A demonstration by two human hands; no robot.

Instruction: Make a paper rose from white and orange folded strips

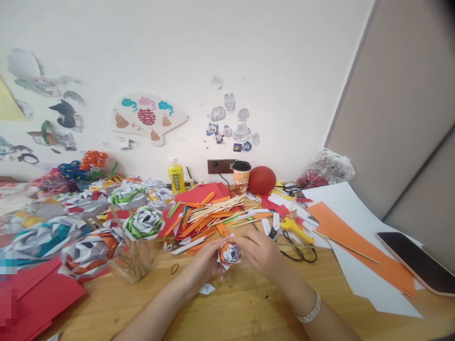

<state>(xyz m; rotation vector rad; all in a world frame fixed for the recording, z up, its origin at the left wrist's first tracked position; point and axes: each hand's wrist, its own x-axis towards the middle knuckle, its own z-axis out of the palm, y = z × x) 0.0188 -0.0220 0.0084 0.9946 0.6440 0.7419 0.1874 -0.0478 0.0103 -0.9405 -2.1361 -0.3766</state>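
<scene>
Between my hands, just above the wooden table point(227, 312), is a small folded paper flower point(231, 253) in white and orange. My left hand point(206, 260) closes round its left side. From the right, the fingers of my right hand point(261, 253) press on the flower's edge; a bracelet point(311, 309) circles that wrist. A small white paper piece point(206, 289) lies below my left hand. Beyond my hands are folded orange paper strips point(199, 227) and a heap of thin wooden sticks point(216, 208).
Finished paper flowers point(144, 221) crowd the left, near a clear cup of sticks point(137, 265). Scissors point(273, 233), a yellow glue gun point(296, 231) and its dark cord lie right. Farther right are orange paper point(355, 246), white sheets and a phone point(419, 260). A bottle point(176, 177) stands behind.
</scene>
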